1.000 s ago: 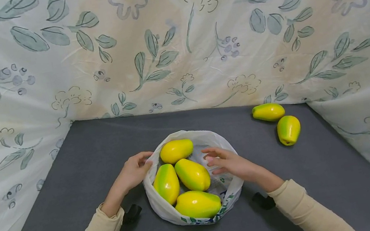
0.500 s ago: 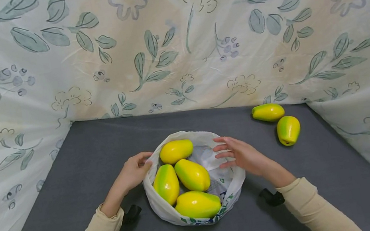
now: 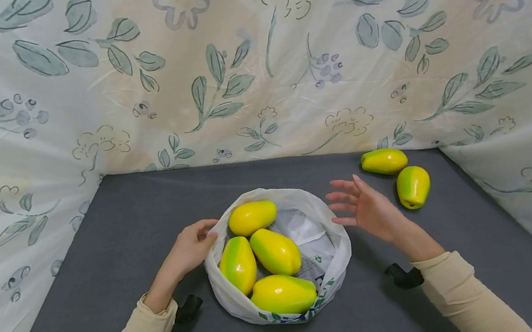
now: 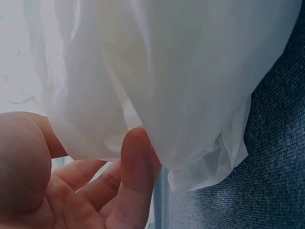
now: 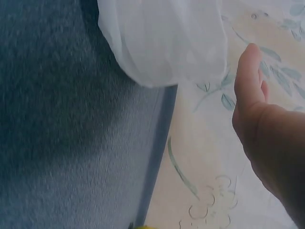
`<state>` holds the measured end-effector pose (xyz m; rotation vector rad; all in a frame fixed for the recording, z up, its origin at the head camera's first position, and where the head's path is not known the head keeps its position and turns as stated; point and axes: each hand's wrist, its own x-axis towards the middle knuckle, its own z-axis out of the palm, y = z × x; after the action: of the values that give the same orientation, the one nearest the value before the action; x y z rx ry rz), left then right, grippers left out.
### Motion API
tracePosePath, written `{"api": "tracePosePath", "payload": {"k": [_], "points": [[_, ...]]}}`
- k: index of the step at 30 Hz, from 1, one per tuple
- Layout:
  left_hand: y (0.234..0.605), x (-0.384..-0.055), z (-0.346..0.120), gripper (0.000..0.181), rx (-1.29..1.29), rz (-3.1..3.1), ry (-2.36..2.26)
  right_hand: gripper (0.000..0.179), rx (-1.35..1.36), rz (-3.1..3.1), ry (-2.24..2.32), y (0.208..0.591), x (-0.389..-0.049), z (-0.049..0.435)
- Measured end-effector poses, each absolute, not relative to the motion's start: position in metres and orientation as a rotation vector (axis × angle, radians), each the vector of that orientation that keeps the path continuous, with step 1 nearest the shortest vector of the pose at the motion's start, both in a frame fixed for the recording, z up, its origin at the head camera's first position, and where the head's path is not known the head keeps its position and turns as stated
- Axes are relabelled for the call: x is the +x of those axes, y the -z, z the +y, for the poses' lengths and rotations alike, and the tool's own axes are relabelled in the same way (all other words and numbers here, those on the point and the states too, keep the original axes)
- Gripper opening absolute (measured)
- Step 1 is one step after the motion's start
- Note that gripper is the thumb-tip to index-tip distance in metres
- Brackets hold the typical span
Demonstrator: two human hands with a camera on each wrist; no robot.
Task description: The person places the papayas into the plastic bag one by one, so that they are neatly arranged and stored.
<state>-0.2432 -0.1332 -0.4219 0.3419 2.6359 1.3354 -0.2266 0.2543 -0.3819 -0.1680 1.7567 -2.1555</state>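
Note:
A white plastic bag stands with its mouth rolled wide on the dark cloth. Inside it lie several yellow-green papayas, mostly toward the left and front. My left hand pinches the bag's left rim. The left wrist view shows the thumb and fingers on the thin plastic. Just beyond the bag's right rim, my right hand hovers with fingers spread and holds nothing. In the right wrist view this hand is apart from the bag.
Two more papayas, one lying sideways and one pointing forward, rest at the back right. A dark grey cloth covers the table. Floral fabric hangs behind and at both sides.
My right hand has moved from over the bag's inside out to the right, past its rim, its fingers spreading. The left hand stays at the left rim.

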Motion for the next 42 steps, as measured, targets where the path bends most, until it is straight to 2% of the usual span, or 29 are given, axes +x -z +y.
{"api": "tracePosePath", "payload": {"k": [23, 42], "points": [[0.424, -0.246, -0.133, 0.036, 0.337, 2.633, -1.321, 0.038, -0.18, 1.544, 2.493, 0.376, -0.227, 0.323], [0.425, -0.245, -0.133, 0.036, 0.343, 2.635, -1.329, 0.04, 0.168, 1.48, 2.68, 0.373, -0.225, 0.36]]}}
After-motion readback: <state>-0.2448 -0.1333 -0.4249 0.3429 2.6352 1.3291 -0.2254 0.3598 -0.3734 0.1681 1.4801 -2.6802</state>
